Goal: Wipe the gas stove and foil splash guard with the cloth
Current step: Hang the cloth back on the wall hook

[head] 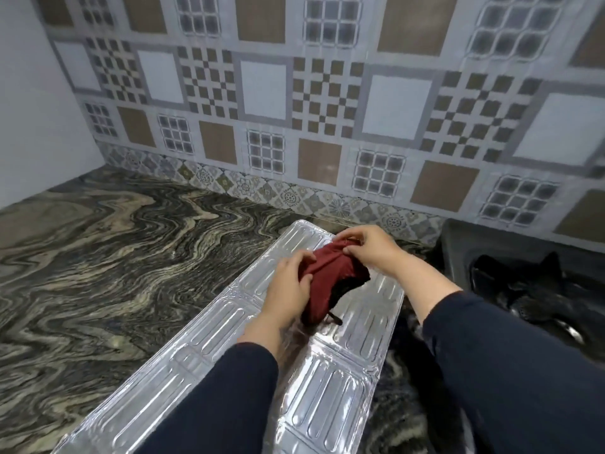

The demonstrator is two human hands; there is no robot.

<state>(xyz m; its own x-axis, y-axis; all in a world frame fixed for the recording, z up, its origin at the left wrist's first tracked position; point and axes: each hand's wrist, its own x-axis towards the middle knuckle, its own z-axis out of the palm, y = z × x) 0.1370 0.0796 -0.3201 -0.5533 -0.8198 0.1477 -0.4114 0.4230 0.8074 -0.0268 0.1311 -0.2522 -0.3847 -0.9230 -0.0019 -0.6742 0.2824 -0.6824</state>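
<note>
A dark red cloth [327, 280] is bunched up over the far half of the foil splash guard [209, 326], which lies flat on the counter as a long embossed silver sheet. My left hand [288, 290] grips the cloth's near left side. My right hand [370, 245] pinches its far top edge. The black gas stove [510, 257] sits at the right edge of view, partly cut off, with a dark burner grate visible. Both my forearms in dark sleeves cover part of the foil.
The marbled grey-and-beige countertop [98, 257] spreads out to the left of the foil. A patterned tile wall [294, 109] rises right behind the counter, and a plain white wall [26, 109] closes the left side.
</note>
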